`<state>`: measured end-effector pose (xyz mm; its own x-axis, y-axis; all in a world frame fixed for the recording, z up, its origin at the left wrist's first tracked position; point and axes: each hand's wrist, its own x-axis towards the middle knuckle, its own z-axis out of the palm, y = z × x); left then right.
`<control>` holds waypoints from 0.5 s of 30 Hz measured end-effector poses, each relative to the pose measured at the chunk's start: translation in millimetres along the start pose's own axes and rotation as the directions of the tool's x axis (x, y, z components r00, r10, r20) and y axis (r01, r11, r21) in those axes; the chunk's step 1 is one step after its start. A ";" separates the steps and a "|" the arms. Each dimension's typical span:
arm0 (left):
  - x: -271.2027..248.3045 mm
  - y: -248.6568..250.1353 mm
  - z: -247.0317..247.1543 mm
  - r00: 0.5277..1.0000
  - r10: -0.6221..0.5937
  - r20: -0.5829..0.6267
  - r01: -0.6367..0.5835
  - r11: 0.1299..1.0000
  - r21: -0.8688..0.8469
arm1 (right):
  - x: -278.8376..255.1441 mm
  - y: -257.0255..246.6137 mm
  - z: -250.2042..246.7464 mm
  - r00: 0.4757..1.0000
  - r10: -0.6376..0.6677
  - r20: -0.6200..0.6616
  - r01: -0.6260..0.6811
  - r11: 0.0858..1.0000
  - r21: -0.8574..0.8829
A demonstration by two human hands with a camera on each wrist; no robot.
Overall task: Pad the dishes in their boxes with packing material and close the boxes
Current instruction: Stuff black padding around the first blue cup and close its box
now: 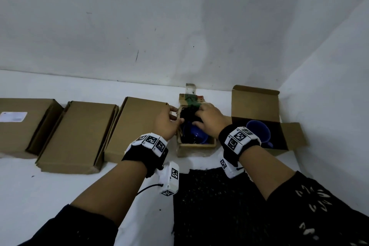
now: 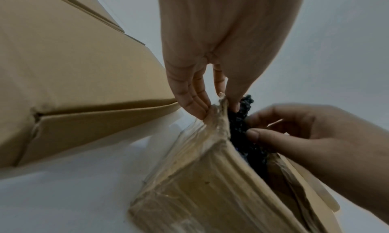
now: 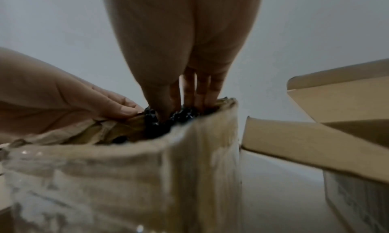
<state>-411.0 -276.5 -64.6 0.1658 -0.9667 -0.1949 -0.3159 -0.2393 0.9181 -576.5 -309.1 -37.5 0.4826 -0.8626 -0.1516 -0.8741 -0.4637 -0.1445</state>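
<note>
A small worn cardboard box (image 1: 196,149) stands open at the middle of the white table, with a blue cup (image 1: 194,135) inside. My left hand (image 1: 175,118) pinches the box's left rim (image 2: 219,103), thumb inside and fingers outside. My right hand (image 1: 199,118) reaches down into the far part of the box, where its thumb and fingers dig into a wad of black packing material (image 3: 155,121) and grip it. The wad (image 2: 242,125) sits between the box wall and the cup. Most of the wad is hidden by the hand.
To the right stands a larger open box (image 1: 257,106) with a blue mug (image 1: 258,132) in it. Three closed flat boxes (image 1: 73,136) lie in a row to the left. A sheet of black packing material (image 1: 215,195) lies near the front edge. Walls close off the back and right.
</note>
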 end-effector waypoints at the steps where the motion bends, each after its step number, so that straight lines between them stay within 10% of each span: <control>1: -1.0 -0.2 -0.2 1.000 0.000 -0.002 0.000 1.000 0.003 | -2.1 -2.6 -1.4 0.998 -0.026 -0.059 0.029 0.999 0.043; 10: -5.2 -0.2 1.4 0.999 0.037 -0.034 -0.035 0.998 0.055 | 3.9 -18.9 9.5 0.983 -0.009 0.183 0.036 0.989 -0.146; 15: -7.5 -1.1 3.7 0.996 0.037 -0.078 -0.032 0.998 0.059 | 7.5 -12.6 -4.7 0.972 0.016 0.235 -0.023 0.999 0.026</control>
<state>-415.3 -269.3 -65.5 0.2263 -0.9649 -0.1333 -0.3760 -0.2128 0.9019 -562.1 -310.7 -32.2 0.4675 -0.7983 -0.3798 -0.8834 -0.4380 -0.1666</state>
